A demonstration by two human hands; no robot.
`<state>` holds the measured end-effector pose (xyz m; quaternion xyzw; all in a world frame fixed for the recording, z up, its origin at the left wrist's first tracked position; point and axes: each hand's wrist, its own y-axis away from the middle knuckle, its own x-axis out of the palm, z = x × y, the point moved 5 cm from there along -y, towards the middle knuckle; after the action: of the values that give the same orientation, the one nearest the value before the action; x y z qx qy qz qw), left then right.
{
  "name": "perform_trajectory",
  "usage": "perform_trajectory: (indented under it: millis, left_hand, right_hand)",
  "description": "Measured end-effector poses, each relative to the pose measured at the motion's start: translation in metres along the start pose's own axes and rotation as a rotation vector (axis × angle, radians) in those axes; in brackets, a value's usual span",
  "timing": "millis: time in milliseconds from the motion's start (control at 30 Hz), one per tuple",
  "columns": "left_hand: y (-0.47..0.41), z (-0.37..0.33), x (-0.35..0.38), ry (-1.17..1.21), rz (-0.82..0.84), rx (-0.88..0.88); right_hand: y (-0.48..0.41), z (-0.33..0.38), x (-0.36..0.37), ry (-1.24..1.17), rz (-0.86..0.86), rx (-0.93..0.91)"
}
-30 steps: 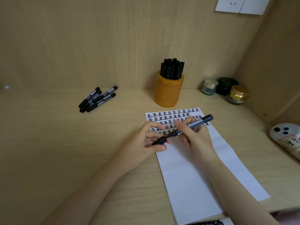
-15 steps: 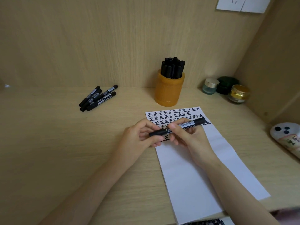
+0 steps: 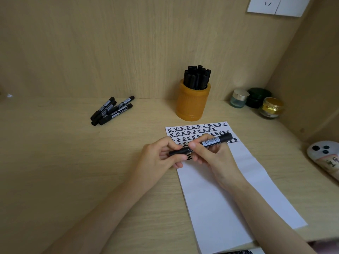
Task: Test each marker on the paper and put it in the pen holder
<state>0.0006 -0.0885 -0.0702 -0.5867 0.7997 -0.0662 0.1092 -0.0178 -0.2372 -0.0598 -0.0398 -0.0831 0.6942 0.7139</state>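
Holding marker point(image 3: 211, 143) level just above the paper point(image 3: 229, 189) | my left grip point(image 3: 161, 158) pinched its left end, my right grip point(image 3: 211, 156) clamped on labelled barrel | judged light, stiff, slick plastic; best taken mid-barrel | pen holder point(image 3: 192, 105) stood beyond, crowded.

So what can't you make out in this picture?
Head view only.
- Cap joint on the marker: covered by the right hand and left hand.
- Some marks on the paper: under both hands.
- Count inside the holder: packed, overlapping.
- Print on the loose markers: too small.
- White object: cut by right edge.
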Motion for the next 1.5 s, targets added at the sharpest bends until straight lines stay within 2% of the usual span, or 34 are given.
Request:
perform_trajectory:
  millis: [133,267,333,367,433,533,600,700,767,833,1000,1200,1367,1500]
  left_hand:
    - [-0.003,-0.002,-0.002,-0.011,-0.044,-0.003]
    - [-0.004,-0.009,-0.009,-0.070,-0.121,0.030]
    - [-0.004,-0.014,-0.013,-0.095,-0.153,0.049]
    - [-0.005,-0.016,-0.014,-0.111,-0.166,0.062]
    - [-0.008,-0.023,-0.014,-0.152,-0.177,0.093]
    - [-0.016,-0.036,-0.008,-0.169,-0.161,0.142]
    - [-0.022,-0.047,-0.005,-0.153,-0.159,0.172]
    - [-0.041,-0.059,0.001,-0.185,-0.116,0.159]
    - [-0.060,-0.060,0.005,-0.351,-0.107,0.153]
    - [-0.082,-0.059,0.005,-0.491,-0.142,0.155]
    - [-0.135,-0.057,0.003,-0.669,-0.205,0.145]
    - [-0.168,-0.061,0.009,-0.674,-0.215,0.172]
    - [-0.180,-0.062,0.010,-0.679,-0.178,0.207]
    - [-0.186,-0.055,0.014,-0.697,-0.137,0.205]
  right_hand:
    - [-0.003,-0.003,0.001,-0.001,-0.031,0.063]
    - [-0.006,-0.007,-0.015,0.047,-0.275,0.035]
    - [-0.005,0.005,-0.027,0.309,-0.394,-0.131]
    - [-0.005,0.014,-0.028,0.502,-0.392,-0.251]
    - [-0.007,0.028,-0.018,0.832,-0.298,-0.499]
    - [-0.014,0.030,-0.004,1.003,-0.130,-0.695]
    - [-0.018,0.034,-0.004,0.951,-0.098,-0.723]
    - [-0.030,0.043,-0.012,0.804,-0.103,-0.631]
    - [-0.047,0.050,-0.024,0.660,-0.182,-0.536]
    - [-0.067,0.062,-0.040,0.508,-0.303,-0.516]
    - [-0.117,0.083,-0.066,0.422,-0.462,-0.563]
    - [-0.153,0.093,-0.064,0.425,-0.423,-0.582]
    - [-0.166,0.113,-0.068,0.316,-0.444,-0.644]
    - [-0.182,0.117,-0.057,0.333,-0.360,-0.660]
